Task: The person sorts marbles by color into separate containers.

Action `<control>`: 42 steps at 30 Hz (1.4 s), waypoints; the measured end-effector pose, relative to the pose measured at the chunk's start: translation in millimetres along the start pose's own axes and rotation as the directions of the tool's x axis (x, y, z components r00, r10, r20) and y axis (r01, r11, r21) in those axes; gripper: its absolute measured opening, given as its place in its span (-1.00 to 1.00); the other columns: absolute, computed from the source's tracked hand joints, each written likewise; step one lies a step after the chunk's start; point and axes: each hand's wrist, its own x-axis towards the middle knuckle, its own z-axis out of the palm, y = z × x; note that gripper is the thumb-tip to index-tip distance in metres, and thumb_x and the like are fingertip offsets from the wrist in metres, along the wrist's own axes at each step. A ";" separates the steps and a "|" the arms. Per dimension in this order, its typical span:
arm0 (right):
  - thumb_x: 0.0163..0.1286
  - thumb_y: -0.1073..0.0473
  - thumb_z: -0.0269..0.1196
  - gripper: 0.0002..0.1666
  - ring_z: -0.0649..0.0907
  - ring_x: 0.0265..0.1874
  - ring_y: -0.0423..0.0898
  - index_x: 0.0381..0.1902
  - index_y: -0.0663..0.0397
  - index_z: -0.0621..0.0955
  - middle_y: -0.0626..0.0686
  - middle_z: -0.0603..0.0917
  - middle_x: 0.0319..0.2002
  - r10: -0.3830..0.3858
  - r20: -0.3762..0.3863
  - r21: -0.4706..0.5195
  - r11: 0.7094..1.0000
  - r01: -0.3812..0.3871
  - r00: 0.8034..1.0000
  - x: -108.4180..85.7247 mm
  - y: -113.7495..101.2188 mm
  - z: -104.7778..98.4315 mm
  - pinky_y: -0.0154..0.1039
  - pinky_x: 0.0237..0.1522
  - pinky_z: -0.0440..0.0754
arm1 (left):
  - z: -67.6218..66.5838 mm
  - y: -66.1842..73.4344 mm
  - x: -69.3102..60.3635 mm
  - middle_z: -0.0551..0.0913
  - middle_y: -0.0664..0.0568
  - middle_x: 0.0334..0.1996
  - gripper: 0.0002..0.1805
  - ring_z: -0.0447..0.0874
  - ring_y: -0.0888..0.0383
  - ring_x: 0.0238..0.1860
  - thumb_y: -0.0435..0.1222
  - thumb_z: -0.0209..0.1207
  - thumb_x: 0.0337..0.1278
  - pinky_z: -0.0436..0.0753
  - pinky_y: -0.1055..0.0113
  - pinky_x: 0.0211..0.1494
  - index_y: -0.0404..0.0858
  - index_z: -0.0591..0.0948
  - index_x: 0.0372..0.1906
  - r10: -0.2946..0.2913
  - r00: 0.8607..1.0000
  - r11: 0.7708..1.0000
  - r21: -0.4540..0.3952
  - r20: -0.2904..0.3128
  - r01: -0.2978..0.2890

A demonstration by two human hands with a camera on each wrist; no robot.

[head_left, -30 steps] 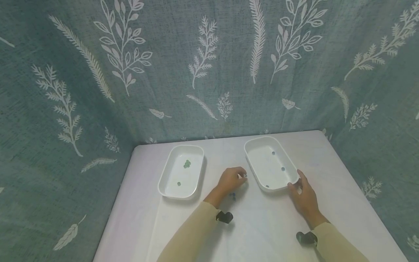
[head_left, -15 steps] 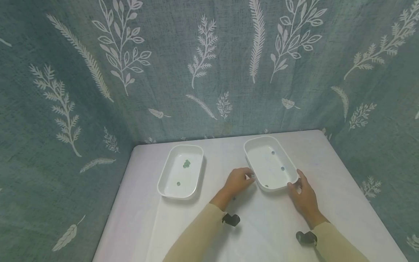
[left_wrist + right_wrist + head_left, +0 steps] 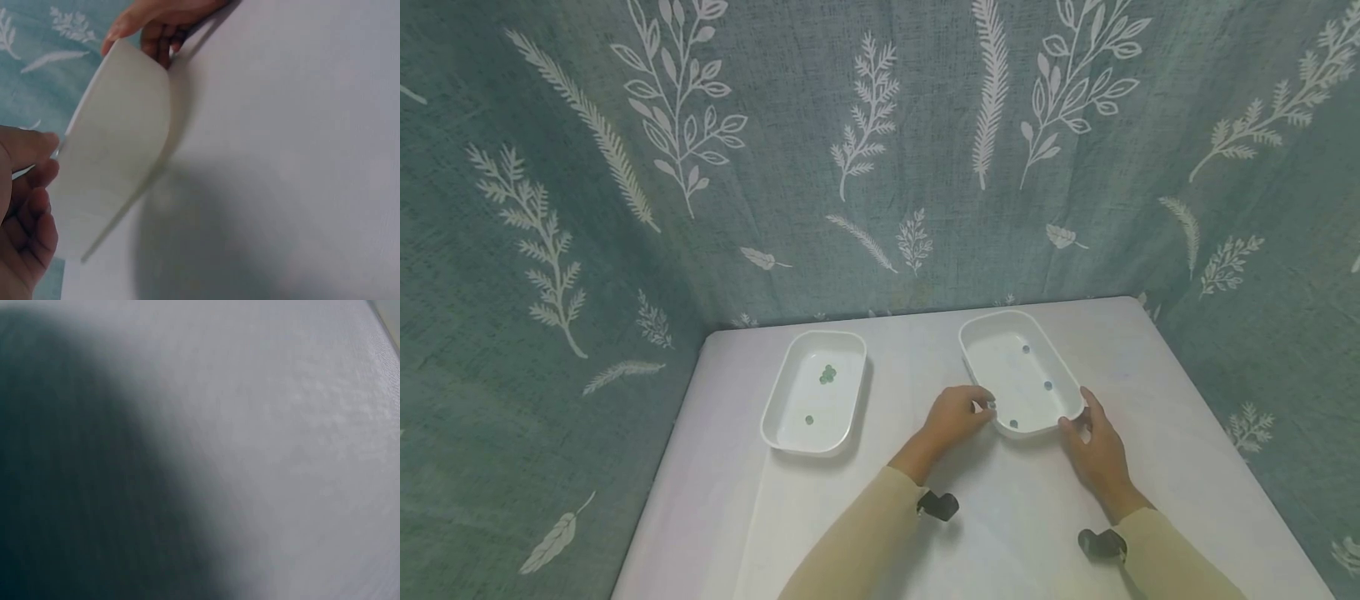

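Observation:
My left hand (image 3: 957, 419) pinches a small, pale round piece (image 3: 992, 405) at the near-left rim of the right white tray (image 3: 987, 392). Its kind is too small to tell. In the left wrist view, the thumb and index finger of that hand (image 3: 28, 206) meet at the tray's rim, with the outer wall (image 3: 115, 131) facing the camera. My right hand (image 3: 1097, 454) grips the tray's near-right corner between thumb and fingers. Inside this tray lie a bluish round piece (image 3: 1048, 386), another bluish piece (image 3: 1026, 349) and a third piece (image 3: 1013, 424) near the front.
To the left stands a second white tray (image 3: 775, 433) holding a cluster of small green pieces (image 3: 827, 374) and a single green piece (image 3: 809, 420). Both trays stand on a white-covered table (image 3: 1000, 533). Leaf-patterned cloth (image 3: 805, 167) hangs behind and at the sides.
My left hand has moved right with the pinched piece, from the table between the trays to the right tray's rim. Dark blue pieces seen on the table earlier are out of sight. My right hand stays put.

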 end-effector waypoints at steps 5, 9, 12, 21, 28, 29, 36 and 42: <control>0.48 -0.16 0.06 -0.14 0.22 0.37 0.34 0.56 -0.09 -0.03 0.27 0.19 0.45 0.004 0.001 -0.003 1.000 -0.004 1.000 1.0 -0.5 -0.2 0.38 0.24 0.22 | 0.5 3.6 -0.7 0.60 0.36 -0.37 -0.78 0.47 0.37 -0.39 -0.14 0.29 0.20 0.51 0.50 -0.35 -0.05 0.71 -0.08 0.044 0.999 0.999 0.014 -0.013 -0.044; 0.48 -0.16 0.05 -0.14 0.23 0.37 0.33 0.56 -0.09 -0.03 0.28 0.21 0.44 0.005 0.001 -0.011 1.000 -0.005 1.000 0.9 -1.0 0.3 0.36 0.24 0.24 | 0.5 5.8 -1.1 0.59 0.37 -0.38 -0.78 0.46 0.38 -0.40 -0.14 0.29 0.19 0.49 0.51 -0.35 -0.06 0.72 -0.09 0.046 0.999 0.999 0.022 -0.014 -0.045; 0.48 -0.16 0.06 -0.14 0.24 0.36 0.34 0.56 -0.09 -0.03 0.28 0.21 0.44 0.005 -0.002 -0.010 1.000 -0.005 1.000 0.5 -1.4 0.1 0.37 0.24 0.24 | 1.6 6.6 -0.7 0.60 0.36 -0.38 -0.78 0.46 0.38 -0.40 -0.13 0.29 0.20 0.48 0.52 -0.36 -0.06 0.72 -0.08 0.049 0.999 0.999 0.024 -0.010 -0.049; 0.48 -0.15 0.06 -0.14 0.25 0.36 0.32 0.56 -0.08 -0.02 0.27 0.23 0.43 0.003 -0.006 -0.008 1.000 -0.003 1.000 0.3 -0.3 0.4 0.35 0.24 0.26 | 8.7 7.8 -2.1 0.56 0.37 -0.43 -0.78 0.45 0.38 -0.43 -0.11 0.29 0.19 0.46 0.52 -0.39 -0.05 0.73 -0.10 0.051 0.999 0.999 0.001 -0.001 -0.051; 0.48 -0.15 0.06 -0.14 0.25 0.36 0.31 0.56 -0.07 -0.01 0.27 0.23 0.43 0.004 -0.008 -0.014 1.000 -0.004 1.000 1.1 0.5 0.4 0.34 0.24 0.27 | 13.6 7.5 -4.5 0.54 0.36 -0.45 -0.77 0.44 0.38 -0.43 -0.08 0.30 0.17 0.46 0.52 -0.39 -0.06 0.73 -0.12 0.061 0.998 0.998 0.016 -0.014 -0.061; 0.48 -0.15 0.05 -0.14 0.25 0.36 0.32 0.56 -0.07 -0.02 0.27 0.22 0.43 0.003 -0.006 -0.012 1.000 -0.003 1.000 0.9 0.2 0.4 0.34 0.24 0.27 | 14.1 7.5 -4.7 0.54 0.36 -0.45 -0.77 0.44 0.38 -0.43 -0.08 0.30 0.17 0.46 0.52 -0.39 -0.06 0.74 -0.12 0.061 0.998 0.998 0.020 -0.017 -0.060; 0.48 -0.14 0.06 -0.14 0.27 0.34 0.35 0.56 -0.06 -0.03 0.31 0.25 0.41 -0.002 -0.004 -0.003 1.000 0.002 1.000 0.2 -0.1 0.0 0.35 0.23 0.27 | 15.5 7.8 -5.1 0.54 0.35 -0.45 -0.76 0.43 0.37 -0.44 -0.07 0.31 0.16 0.45 0.52 -0.39 -0.07 0.75 -0.13 0.056 0.998 0.998 0.036 -0.018 -0.056; 0.49 -0.13 0.05 -0.15 0.27 0.35 0.34 0.56 -0.06 -0.03 0.31 0.24 0.42 0.002 -0.005 -0.014 1.000 -0.002 1.000 0.0 -0.8 -0.3 0.35 0.24 0.26 | 15.3 8.2 -5.4 0.55 0.35 -0.45 -0.76 0.44 0.37 -0.44 -0.08 0.32 0.15 0.46 0.53 -0.38 -0.07 0.75 -0.14 0.054 0.998 0.998 0.029 -0.013 -0.054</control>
